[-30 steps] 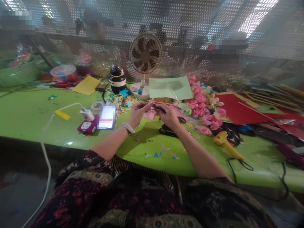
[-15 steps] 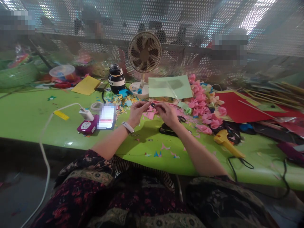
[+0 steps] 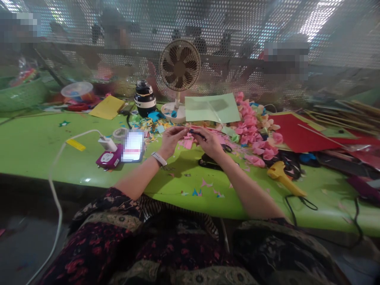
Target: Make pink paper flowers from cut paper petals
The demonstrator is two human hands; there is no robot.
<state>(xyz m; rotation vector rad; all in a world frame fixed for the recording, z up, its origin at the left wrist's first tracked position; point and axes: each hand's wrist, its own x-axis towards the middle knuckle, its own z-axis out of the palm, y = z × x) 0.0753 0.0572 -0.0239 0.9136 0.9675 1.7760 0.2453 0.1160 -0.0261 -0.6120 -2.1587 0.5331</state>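
Observation:
My left hand (image 3: 170, 141) and my right hand (image 3: 210, 143) meet over the pink paper scraps (image 3: 187, 141), fingertips pinched close together. Between the fingers of my right hand sits a small dark piece (image 3: 192, 131), too small to name. The left fingertips are closed right beside it; what they grip is hidden. A black stapler-like tool (image 3: 208, 163) lies under my right forearm, partly covered. Black-handled scissors (image 3: 227, 148) seem to rest just behind it. Pink paper flowers (image 3: 249, 128) are heaped to the right of my hands.
A fan (image 3: 179, 67) and a black bottle (image 3: 145, 99) stand at the back. To the left are a phone (image 3: 132, 146) and a purple power socket (image 3: 108, 159) with a white cable. A yellow glue gun (image 3: 285, 180) lies at right, by red paper (image 3: 292, 136).
The fingertips have shifted very slightly around the small dark piece. Both arms hold nearly the same place, and the things on the table have not moved.

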